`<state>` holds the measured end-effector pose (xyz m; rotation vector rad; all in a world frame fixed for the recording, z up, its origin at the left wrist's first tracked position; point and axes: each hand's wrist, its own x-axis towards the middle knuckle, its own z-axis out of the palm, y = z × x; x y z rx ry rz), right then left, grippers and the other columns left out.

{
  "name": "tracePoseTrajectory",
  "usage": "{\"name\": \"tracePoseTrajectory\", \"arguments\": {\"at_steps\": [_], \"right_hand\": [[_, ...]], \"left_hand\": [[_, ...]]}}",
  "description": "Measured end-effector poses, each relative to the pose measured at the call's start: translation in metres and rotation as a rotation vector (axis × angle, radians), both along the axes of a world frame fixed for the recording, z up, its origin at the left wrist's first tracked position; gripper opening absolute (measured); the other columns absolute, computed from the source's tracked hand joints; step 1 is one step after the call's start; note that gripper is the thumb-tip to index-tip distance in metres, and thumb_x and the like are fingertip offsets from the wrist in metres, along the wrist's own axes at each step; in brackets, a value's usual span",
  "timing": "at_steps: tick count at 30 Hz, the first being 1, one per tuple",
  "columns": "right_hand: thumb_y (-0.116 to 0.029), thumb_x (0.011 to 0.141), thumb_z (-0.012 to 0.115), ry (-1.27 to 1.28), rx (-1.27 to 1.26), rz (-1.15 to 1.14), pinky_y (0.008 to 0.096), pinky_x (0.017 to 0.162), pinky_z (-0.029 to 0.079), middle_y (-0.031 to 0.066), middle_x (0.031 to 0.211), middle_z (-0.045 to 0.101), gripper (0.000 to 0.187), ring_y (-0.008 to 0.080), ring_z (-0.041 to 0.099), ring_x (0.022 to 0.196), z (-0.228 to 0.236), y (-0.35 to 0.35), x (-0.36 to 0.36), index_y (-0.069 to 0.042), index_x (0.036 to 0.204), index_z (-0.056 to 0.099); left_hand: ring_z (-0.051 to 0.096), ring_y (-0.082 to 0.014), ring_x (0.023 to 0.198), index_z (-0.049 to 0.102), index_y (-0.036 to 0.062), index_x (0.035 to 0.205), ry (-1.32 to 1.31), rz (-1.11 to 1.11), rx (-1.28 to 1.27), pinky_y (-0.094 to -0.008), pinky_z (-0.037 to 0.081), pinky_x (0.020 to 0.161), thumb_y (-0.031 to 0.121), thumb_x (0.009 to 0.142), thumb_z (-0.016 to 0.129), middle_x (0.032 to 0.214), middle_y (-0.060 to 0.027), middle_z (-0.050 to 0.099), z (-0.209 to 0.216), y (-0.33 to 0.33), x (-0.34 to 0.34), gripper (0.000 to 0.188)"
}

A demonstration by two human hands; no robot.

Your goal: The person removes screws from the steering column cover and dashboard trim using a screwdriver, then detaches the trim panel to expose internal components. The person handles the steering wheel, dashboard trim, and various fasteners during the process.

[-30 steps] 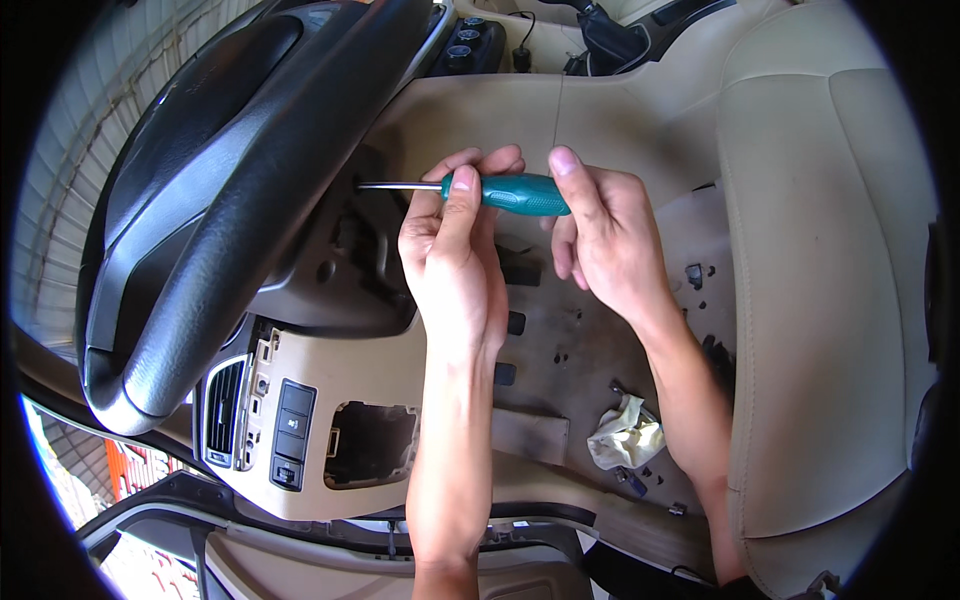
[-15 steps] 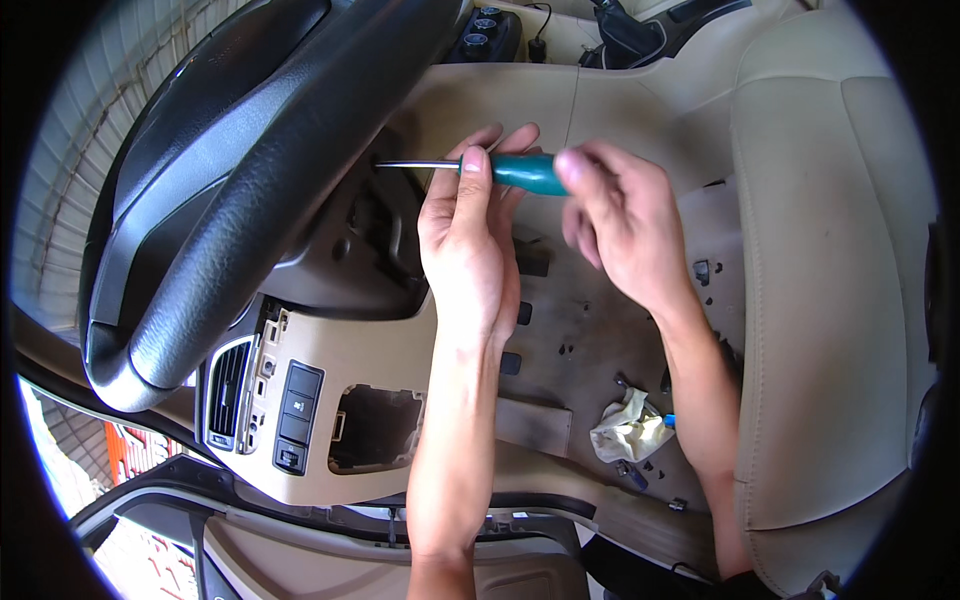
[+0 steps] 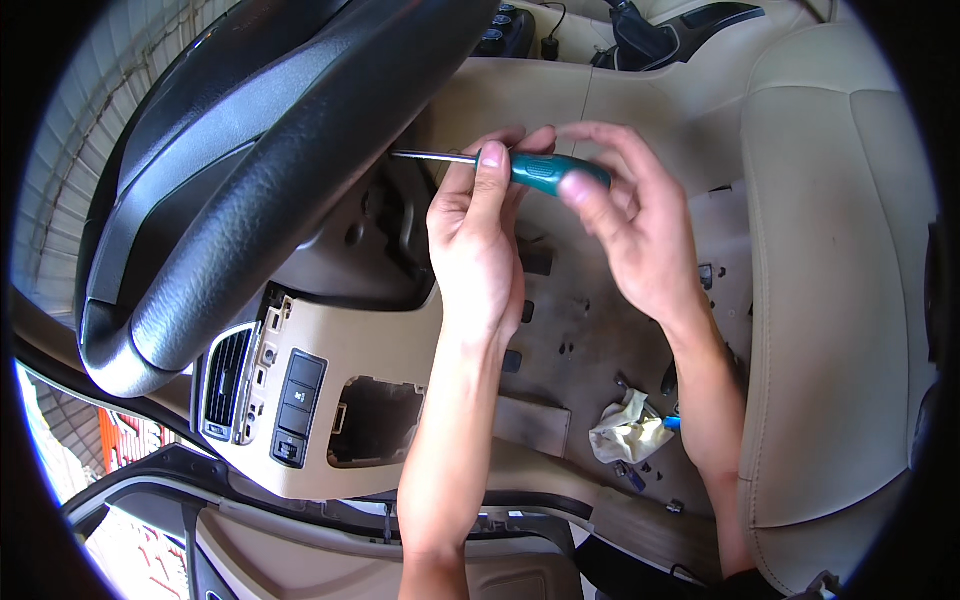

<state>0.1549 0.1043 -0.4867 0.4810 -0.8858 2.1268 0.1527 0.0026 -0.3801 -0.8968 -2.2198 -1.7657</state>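
Note:
A screwdriver with a teal handle (image 3: 540,173) and a thin metal shaft lies nearly level, pointing left. My left hand (image 3: 476,225) steadies it, thumb on the front of the handle and fingers behind. At the handle's rear end is my right hand (image 3: 645,235), its thumb against the grip and its fingers curved loosely around the end, slightly blurred. The shaft reaches the edge of the black steering wheel (image 3: 290,160), where its tip is hidden. Below it sits the dark steering column cover (image 3: 350,270).
A beige dash panel (image 3: 380,340) with a rectangular opening (image 3: 375,430) is at lower left. The beige seat (image 3: 840,300) stands at right. On the floor lie a crumpled pale cloth (image 3: 630,430) and small dark bits. A gear lever (image 3: 640,35) is at the top.
My right hand has turned about the handle, its fingers now more spread. The view has shifted slightly; my left hand keeps its hold on the screwdriver.

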Motion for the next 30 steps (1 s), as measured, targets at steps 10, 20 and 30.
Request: {"name": "tracePoseTrajectory", "arguments": {"at_steps": [10, 20, 30], "right_hand": [[-0.030, 0.104, 0.070, -0.002, -0.208, 0.382, 0.0210, 0.058, 0.044, 0.0014, 0.077, 0.064, 0.034, 0.0051, 0.057, 0.066, 0.001, -0.011, -0.006, 0.003, 0.113, 0.067], [-0.035, 0.104, 0.069, -0.107, -0.187, 0.195, 0.0227, 0.053, 0.038, -0.0014, 0.070, 0.056, 0.037, 0.0046, 0.049, 0.061, 0.020, -0.023, -0.008, 0.001, 0.099, 0.065], [-0.032, 0.103, 0.068, -0.175, -0.313, 0.484, 0.0223, 0.044, 0.031, -0.0011, 0.061, 0.049, 0.030, 0.0045, 0.039, 0.048, 0.012, -0.014, 0.010, -0.002, 0.103, 0.067]], "left_hand": [[0.074, -0.0208, 0.100, 0.062, -0.0039, 0.117, -0.080, 0.169, 0.081, -0.0363, 0.055, 0.098, 0.025, 0.112, 0.054, 0.109, -0.0165, 0.076, -0.024, -0.007, 0.020, 0.030], [0.075, -0.0223, 0.094, 0.064, -0.0071, 0.117, -0.270, 0.356, -0.023, -0.0346, 0.059, 0.093, 0.025, 0.111, 0.058, 0.108, -0.0192, 0.076, -0.106, -0.069, 0.065, 0.034], [0.072, -0.0145, 0.082, 0.068, -0.0008, 0.104, -0.586, 0.396, -0.059, -0.0291, 0.059, 0.080, 0.030, 0.111, 0.059, 0.093, -0.0106, 0.076, -0.211, -0.109, 0.073, 0.033]]}}
